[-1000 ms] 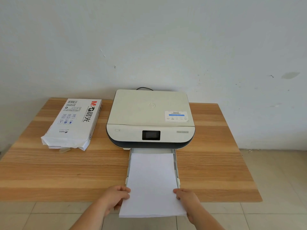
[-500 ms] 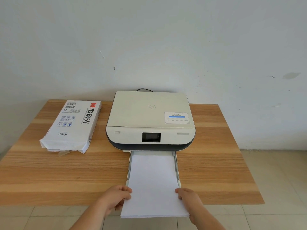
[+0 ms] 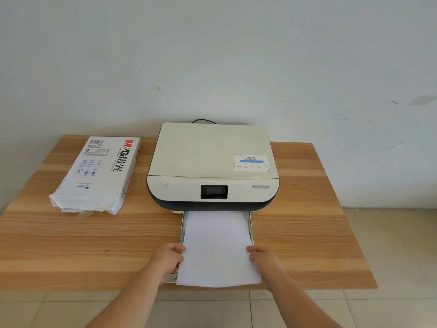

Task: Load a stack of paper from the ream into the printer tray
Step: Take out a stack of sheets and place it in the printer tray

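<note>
A white stack of paper (image 3: pixel 217 247) lies in the pulled-out printer tray (image 3: pixel 249 223), its far end under the front of the white and dark printer (image 3: pixel 212 166). The near end of the stack reaches the table's front edge. My left hand (image 3: pixel 166 259) grips the stack's left edge and my right hand (image 3: pixel 263 256) grips its right edge. The opened paper ream (image 3: pixel 99 171), in a white wrapper with red and black print, lies flat to the left of the printer.
The wooden table (image 3: pixel 307 233) stands against a white wall (image 3: pixel 212 55). A black cable (image 3: pixel 203 120) runs behind the printer. Tiled floor (image 3: pixel 390 256) shows to the right and in front.
Both hands have slid the paper stack forward, deeper into the tray; its near edge now sits at the table's front edge instead of overhanging it.
</note>
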